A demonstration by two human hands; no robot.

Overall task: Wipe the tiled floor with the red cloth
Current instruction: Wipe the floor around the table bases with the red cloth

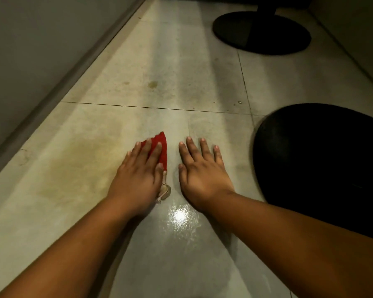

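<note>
Two bare forearms reach forward from the bottom of the view over the tiled floor (181,72), where a bright glare sits on a wet patch between the wrists. The left hand (138,175) lies flat on the red cloth (159,145), its fingers (154,151) straight and spread, pressing the cloth to the tile rather than curling round it; a pale knotted cord (164,193) trails from the cloth beside the wrist. Just beside it, apart from the cloth, the right hand (199,171) rests palm down on the bare tile with relaxed, extended fingers holding nothing. To the right, near that forearm, sits a round black base (323,168). Beyond the hands yellowish stains mark the tiles, a wall (41,50) runs along the left, and a second round black base (261,33) with a post stands farthest off.
</note>
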